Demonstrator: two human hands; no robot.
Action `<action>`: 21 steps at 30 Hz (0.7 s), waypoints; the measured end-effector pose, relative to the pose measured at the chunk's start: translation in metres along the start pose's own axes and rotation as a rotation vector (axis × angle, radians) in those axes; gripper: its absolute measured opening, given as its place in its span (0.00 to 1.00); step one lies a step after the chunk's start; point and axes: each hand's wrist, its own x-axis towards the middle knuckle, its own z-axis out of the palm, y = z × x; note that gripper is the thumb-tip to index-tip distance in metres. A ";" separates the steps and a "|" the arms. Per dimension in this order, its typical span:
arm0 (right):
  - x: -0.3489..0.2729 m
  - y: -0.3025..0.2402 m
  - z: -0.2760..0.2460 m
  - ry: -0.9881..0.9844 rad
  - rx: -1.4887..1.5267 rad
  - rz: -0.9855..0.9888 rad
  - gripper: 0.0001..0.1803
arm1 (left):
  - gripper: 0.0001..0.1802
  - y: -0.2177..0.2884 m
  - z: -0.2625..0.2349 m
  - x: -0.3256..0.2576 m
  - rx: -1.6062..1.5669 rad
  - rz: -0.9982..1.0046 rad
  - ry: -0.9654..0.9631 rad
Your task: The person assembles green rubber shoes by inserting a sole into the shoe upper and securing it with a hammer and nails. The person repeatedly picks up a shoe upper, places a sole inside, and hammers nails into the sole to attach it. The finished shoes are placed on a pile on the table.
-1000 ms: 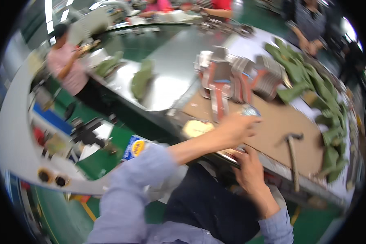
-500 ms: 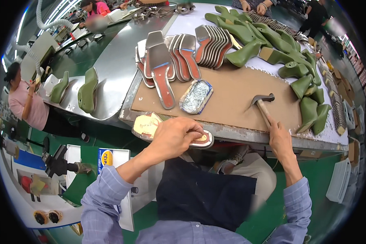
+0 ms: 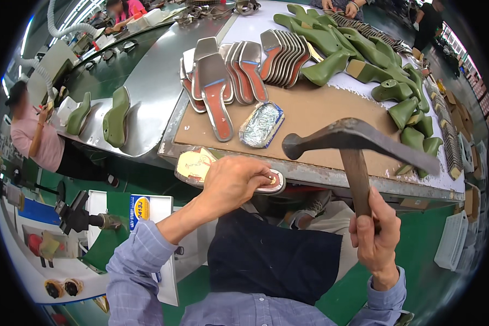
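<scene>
My right hand (image 3: pixel 376 236) is wrapped round the wooden handle of a hammer (image 3: pixel 355 176), raised up close above the table's front edge. Its dark metal head lies crosswise at the top. On the left, my left hand (image 3: pixel 231 182) rests over a sole-shaped piece (image 3: pixel 193 165), pale yellow at the wide end and red-brown round the narrow end. This piece lies by the table's front edge. Thumb and fingers pinch together over its narrow end; whatever they hold is too small to make out. A small box of silvery nails (image 3: pixel 262 125) sits just beyond.
Several red-and-silver insoles (image 3: pixel 214 103) stand stacked on the brown board (image 3: pixel 304 117). Green shoe lasts (image 3: pixel 337 41) pile up at the far right. Two more lasts (image 3: pixel 117 117) stand on the metal table at left. Co-workers are at the left and far side.
My right hand has lifted the hammer off the board and brought it up toward me. The left hand stays pinched over the sole-shaped piece, almost unmoved.
</scene>
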 end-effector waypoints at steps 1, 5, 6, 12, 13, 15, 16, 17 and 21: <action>0.003 -0.002 0.003 -0.014 -0.043 -0.062 0.23 | 0.07 0.003 -0.001 0.001 0.020 -0.021 -0.018; 0.015 -0.012 0.021 -0.208 -0.206 -0.020 0.26 | 0.13 0.005 -0.003 0.000 0.048 -0.057 -0.062; 0.014 -0.013 0.022 -0.176 -0.183 -0.019 0.25 | 0.16 0.004 -0.005 0.000 0.042 -0.049 -0.069; -0.023 0.010 0.014 -0.009 0.021 0.085 0.24 | 0.34 -0.007 -0.040 -0.004 0.434 0.279 -0.152; -0.022 0.008 0.014 -0.025 0.029 0.165 0.24 | 0.34 -0.012 -0.045 -0.004 0.459 0.290 -0.198; -0.018 0.004 0.016 -0.054 0.041 0.331 0.24 | 0.33 -0.020 -0.037 -0.006 0.401 0.244 -0.252; -0.024 0.008 0.016 -0.014 0.037 0.250 0.25 | 0.33 -0.017 -0.035 -0.008 0.403 0.224 -0.257; -0.029 0.012 0.017 0.039 0.030 0.160 0.26 | 0.32 -0.015 -0.035 -0.008 0.405 0.205 -0.262; -0.029 0.015 0.016 0.037 -0.002 -0.023 0.28 | 0.30 -0.007 -0.032 -0.009 0.436 0.161 -0.286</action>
